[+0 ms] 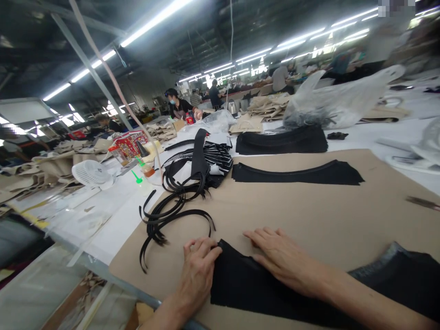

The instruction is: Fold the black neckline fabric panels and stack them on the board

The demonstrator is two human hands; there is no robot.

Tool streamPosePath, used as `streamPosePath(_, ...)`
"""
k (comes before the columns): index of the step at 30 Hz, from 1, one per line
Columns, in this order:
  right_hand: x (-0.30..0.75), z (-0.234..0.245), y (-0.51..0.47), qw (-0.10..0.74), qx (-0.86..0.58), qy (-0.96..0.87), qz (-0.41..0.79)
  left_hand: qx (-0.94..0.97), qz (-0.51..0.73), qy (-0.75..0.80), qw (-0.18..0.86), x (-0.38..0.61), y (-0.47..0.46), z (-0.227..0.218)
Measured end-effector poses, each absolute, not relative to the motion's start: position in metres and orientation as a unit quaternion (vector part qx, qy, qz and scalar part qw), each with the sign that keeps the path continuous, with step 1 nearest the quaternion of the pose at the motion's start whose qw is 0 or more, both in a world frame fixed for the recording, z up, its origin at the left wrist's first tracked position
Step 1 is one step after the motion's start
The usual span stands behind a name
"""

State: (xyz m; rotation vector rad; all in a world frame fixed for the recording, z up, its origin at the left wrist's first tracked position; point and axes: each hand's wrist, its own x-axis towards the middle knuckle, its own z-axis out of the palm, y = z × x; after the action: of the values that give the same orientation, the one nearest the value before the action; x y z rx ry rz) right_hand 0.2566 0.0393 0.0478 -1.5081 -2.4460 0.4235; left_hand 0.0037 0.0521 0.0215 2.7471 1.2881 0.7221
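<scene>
A long black fabric piece [237, 279] with a curved upper edge lies on the brown sheet [343, 206] in front of me. My left hand [199, 266] has its fingers curled and pressed together at the piece's upper left corner, gripping it there. Stretched out nearly flat, the fingers of my right hand [282, 256] reach beyond the curved edge, while the thumb touches the fabric. My right forearm crosses over the piece and hides part of it. Thin black strips [161, 215] lie in loose curls beyond my left hand.
Further off lie another black curved piece [295, 173], a stack of black pieces [282, 141] and a striped-looking pile [220, 158]. Scissors [422, 202] rest at right. A white fan [92, 174], green-tipped bottle [139, 181] and plastic bag [343, 98] stand around. A co-worker [178, 105] is behind.
</scene>
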Motion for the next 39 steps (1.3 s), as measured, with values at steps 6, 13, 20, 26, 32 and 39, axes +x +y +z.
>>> streamPosePath(6,0.254,0.047,0.017,0.125,-0.549,-0.804,0.190,0.881,0.189,0.418,0.120,0.052,0.051,0.046)
streamPosePath(13,0.252,0.044,0.017,0.107,-0.571,-0.782,0.226,0.892,0.082,0.402,0.188,0.073,0.060,0.052)
streamPosePath(20,0.255,0.045,0.021,0.127,-0.577,-0.763,0.261,0.900,0.049,0.386,0.196,0.081,0.064,0.060)
streamPosePath(26,0.255,0.041,0.016,0.161,-0.579,-0.753,0.267,0.898,0.046,0.372,0.231,0.086,0.070,0.058)
streamPosePath(32,0.257,0.030,0.011,0.194,-0.557,-0.762,0.267,0.901,0.032,0.353,0.249,0.088,0.073,0.061)
streamPosePath(39,0.261,0.026,0.007,0.198,-0.531,-0.787,0.243,0.899,0.051,0.372,0.225,0.082,0.063,0.053)
